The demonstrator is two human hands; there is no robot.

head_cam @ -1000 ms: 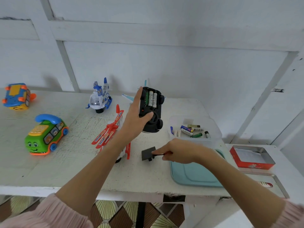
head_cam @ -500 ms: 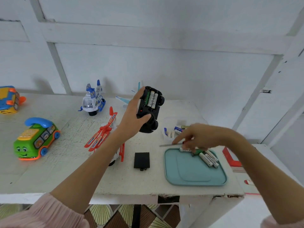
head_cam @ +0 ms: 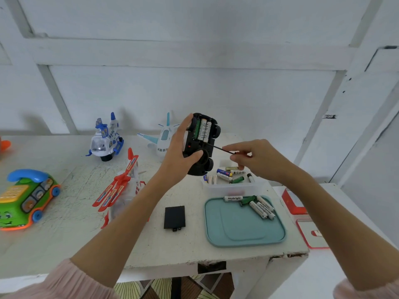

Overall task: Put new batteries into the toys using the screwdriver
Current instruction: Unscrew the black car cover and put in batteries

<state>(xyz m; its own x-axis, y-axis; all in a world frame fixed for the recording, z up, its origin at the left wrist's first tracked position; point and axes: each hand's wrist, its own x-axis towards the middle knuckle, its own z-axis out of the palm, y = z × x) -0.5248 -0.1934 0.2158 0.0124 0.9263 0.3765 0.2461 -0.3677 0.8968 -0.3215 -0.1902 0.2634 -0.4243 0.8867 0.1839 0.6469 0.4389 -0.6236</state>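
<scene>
My left hand grips a black toy car held up above the table, underside toward me. Its battery bay is uncovered and three batteries sit in it. My right hand pinches a thin screwdriver, whose tip points at the lower edge of the bay. The black battery cover lies flat on the table below. Several loose batteries rest on a teal tray. More batteries lie in a clear plastic box behind the tray.
On the white table stand a green telephone toy, a red and white plane, a blue and white helicopter and a pale blue plane. A red tin and its lid sit on a lower surface at right.
My right hand left the battery cover lying on the table, passed over the tray, and now holds the screwdriver up against the car's battery bay. The left hand kept holding the car.
</scene>
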